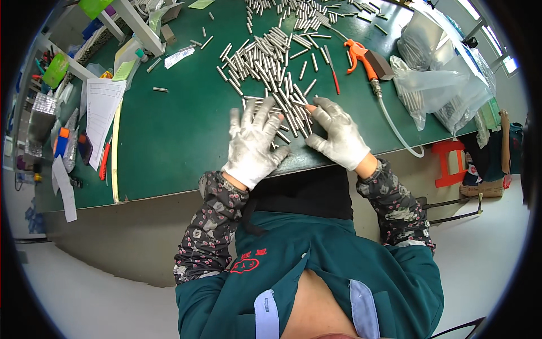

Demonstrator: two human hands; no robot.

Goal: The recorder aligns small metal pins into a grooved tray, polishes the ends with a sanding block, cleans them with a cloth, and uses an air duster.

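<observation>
Two gloved hands rest on a pile of metal rods [288, 110] near the front edge of a green tabletop [169, 135]. The left hand [254, 141] lies flat, fingers spread apart over the rods, clamped on none. The right hand [339, 135] presses its open fingers against the pile's right side, one rod tip at its fingertips. More rods are scattered farther back. Clear plastic bags [435, 79] at the right hold further rods, beside an orange air gun [361, 56]. Papers [101, 107] lie at left.
</observation>
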